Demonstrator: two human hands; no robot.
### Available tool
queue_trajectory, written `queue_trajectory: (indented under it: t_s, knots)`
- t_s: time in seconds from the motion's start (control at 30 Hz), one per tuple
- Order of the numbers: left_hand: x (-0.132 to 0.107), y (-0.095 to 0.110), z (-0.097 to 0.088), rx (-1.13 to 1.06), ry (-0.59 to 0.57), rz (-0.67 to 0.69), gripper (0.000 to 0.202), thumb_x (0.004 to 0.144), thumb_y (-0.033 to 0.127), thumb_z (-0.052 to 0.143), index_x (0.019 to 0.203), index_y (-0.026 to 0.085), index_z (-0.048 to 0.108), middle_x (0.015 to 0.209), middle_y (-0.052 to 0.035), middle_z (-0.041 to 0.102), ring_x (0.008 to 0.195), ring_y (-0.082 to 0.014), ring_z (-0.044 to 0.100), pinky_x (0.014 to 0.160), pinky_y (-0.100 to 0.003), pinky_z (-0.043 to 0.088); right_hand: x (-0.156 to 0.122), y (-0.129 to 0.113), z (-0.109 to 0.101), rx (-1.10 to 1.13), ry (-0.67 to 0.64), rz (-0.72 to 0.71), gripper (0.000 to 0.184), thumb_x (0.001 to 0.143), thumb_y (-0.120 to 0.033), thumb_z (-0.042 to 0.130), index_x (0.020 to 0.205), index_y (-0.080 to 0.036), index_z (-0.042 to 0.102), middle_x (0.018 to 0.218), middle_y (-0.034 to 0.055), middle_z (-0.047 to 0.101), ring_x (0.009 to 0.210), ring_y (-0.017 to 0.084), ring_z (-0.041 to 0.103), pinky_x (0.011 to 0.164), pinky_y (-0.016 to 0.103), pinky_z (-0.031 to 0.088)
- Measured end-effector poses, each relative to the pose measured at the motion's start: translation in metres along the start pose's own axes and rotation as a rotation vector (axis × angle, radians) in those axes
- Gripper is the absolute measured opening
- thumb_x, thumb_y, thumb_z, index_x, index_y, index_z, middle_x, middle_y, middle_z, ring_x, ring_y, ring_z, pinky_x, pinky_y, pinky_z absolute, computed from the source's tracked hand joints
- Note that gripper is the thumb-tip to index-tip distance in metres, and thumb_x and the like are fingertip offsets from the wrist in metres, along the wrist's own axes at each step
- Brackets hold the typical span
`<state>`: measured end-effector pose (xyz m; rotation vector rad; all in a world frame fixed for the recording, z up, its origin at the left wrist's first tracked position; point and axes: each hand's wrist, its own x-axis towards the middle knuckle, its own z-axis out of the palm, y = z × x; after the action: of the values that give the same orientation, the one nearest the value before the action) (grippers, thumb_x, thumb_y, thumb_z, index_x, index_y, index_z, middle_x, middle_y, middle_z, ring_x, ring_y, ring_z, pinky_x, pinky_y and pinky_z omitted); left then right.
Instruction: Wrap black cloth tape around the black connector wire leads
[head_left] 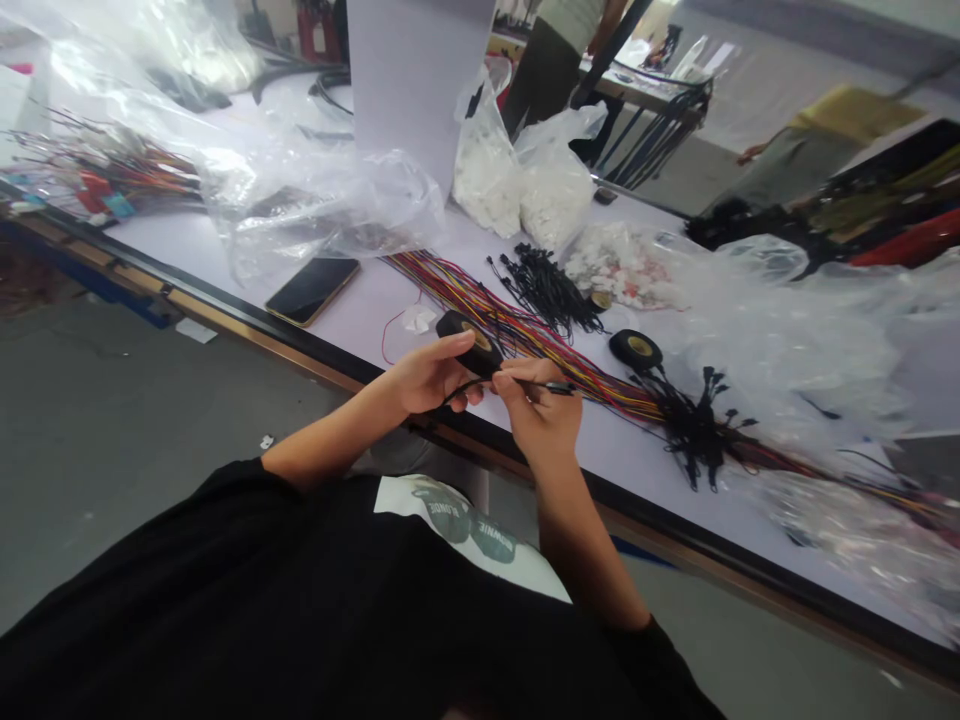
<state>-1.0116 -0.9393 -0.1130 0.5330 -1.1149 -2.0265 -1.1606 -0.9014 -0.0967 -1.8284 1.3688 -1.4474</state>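
My left hand (pixel 435 375) grips a roll of black tape (pixel 487 355), its thumb lying over the roll near the tan core. In my right hand (pixel 546 410) a thin black cable (pixel 536 384) is pinched, with a small dark end sticking out past the fingers. The two hands meet at the roll, just above the table's front edge. Whether a strip of tape joins roll and cable cannot be made out. Behind the hands runs a long bundle of red, yellow and black wires (pixel 465 290).
Beyond the wires lie black cable ties or leads (pixel 544 285) and a second tape roll (pixel 636 350). A phone (pixel 313 290) rests at left. Clear plastic bags (pixel 322 205), filled white bags (pixel 555 195) and a black connector bunch (pixel 701 425) occupy the table. Other people stand behind.
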Motion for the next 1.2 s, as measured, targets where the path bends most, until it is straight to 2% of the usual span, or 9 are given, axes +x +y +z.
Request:
queue_trajectory:
  t_s: [0.13,0.27,0.33,0.5,0.7,0.9,1.07,1.13,1.2]
  knots:
    - [-0.012,0.003,-0.005,0.150,0.055,0.213,0.053,0.053,0.057,0.076,0.082,0.017,0.057,0.068,-0.0013,0.058,0.057,-0.0113,0.053,0.048,-0.023,0.041,0.003,0.004,0.007,0.270,0.067,0.271,0.030,0.072,-0.045,0.067,0.066,-0.022,0.050,0.052,-0.0047,0.061,0.044,0.013,0.058,0.049,0.027,0.048]
    - [-0.027,0.013,-0.007,0.528,-0.127,0.333,0.075,0.029,0.035,0.090,0.095,0.020,0.057,0.099,-0.0051,0.057,0.091,-0.0192,0.056,0.074,-0.028,0.048,0.005,0.006,0.009,0.379,0.057,0.356,0.036,0.067,-0.043,0.070,0.059,-0.022,0.042,0.041,-0.0096,0.047,0.033,0.007,0.041,0.037,0.020,0.032]
    - [-0.027,0.013,-0.005,0.648,-0.113,0.323,0.066,0.038,0.037,0.087,0.093,0.020,0.056,0.096,-0.0043,0.054,0.084,-0.0157,0.053,0.067,-0.025,0.046,0.004,0.006,0.006,0.322,0.030,0.348,0.035,0.067,-0.042,0.070,0.057,-0.021,0.043,0.041,-0.0094,0.045,0.035,0.006,0.038,0.037,0.020,0.029]
    - [-0.009,-0.006,0.006,0.785,0.312,0.455,0.018,0.071,0.024,0.063,0.075,0.020,0.046,0.070,0.0034,0.046,0.061,-0.0084,0.041,0.057,-0.022,0.035,-0.001,-0.001,-0.003,0.067,-0.007,0.262,0.034,0.071,-0.046,0.067,0.057,-0.020,0.050,0.047,-0.0055,0.051,0.043,0.009,0.049,0.043,0.022,0.036]
    - [-0.003,-0.011,0.013,0.757,0.355,0.604,0.015,0.072,0.015,0.055,0.061,0.018,0.045,0.057,0.0046,0.044,0.055,-0.0079,0.040,0.055,-0.023,0.033,-0.004,-0.005,0.000,0.086,-0.094,0.255,0.031,0.072,-0.045,0.068,0.091,-0.023,0.056,0.061,-0.0068,0.061,0.050,0.012,0.060,0.049,0.024,0.047]
    - [-0.008,-0.008,0.015,0.232,0.358,0.368,0.036,0.064,0.038,0.074,0.079,0.019,0.047,0.067,0.0052,0.051,0.049,-0.0042,0.045,0.046,-0.019,0.036,-0.006,0.007,0.003,0.067,0.034,0.094,0.023,0.076,-0.045,0.064,0.079,-0.023,0.057,0.085,0.0003,0.066,0.069,0.015,0.066,0.060,0.030,0.053]
    - [-0.005,0.002,0.002,-0.069,0.010,0.007,0.064,0.058,0.075,0.061,0.085,0.017,0.056,0.069,-0.0040,0.058,0.050,-0.0092,0.049,0.034,-0.020,0.027,-0.005,0.006,0.006,0.198,0.023,0.103,0.030,0.071,-0.048,0.068,0.071,-0.023,0.052,0.081,0.0003,0.068,0.066,0.016,0.068,0.057,0.031,0.054]
    - [-0.005,0.002,-0.002,-0.061,-0.032,-0.005,0.062,0.055,0.073,0.064,0.082,0.017,0.057,0.067,-0.0040,0.058,0.048,-0.0088,0.047,0.034,-0.020,0.025,-0.002,0.003,0.008,0.306,0.054,0.163,0.034,0.069,-0.047,0.071,0.068,-0.022,0.048,0.072,-0.0019,0.068,0.055,0.014,0.065,0.049,0.028,0.051]
    - [-0.010,0.000,-0.004,0.013,0.014,0.100,0.057,0.053,0.065,0.072,0.079,0.018,0.057,0.066,-0.0023,0.056,0.051,-0.0085,0.047,0.039,-0.020,0.031,0.002,0.000,0.011,0.410,0.089,0.249,0.037,0.066,-0.045,0.073,0.065,-0.022,0.044,0.059,-0.0052,0.063,0.045,0.012,0.061,0.041,0.024,0.047]
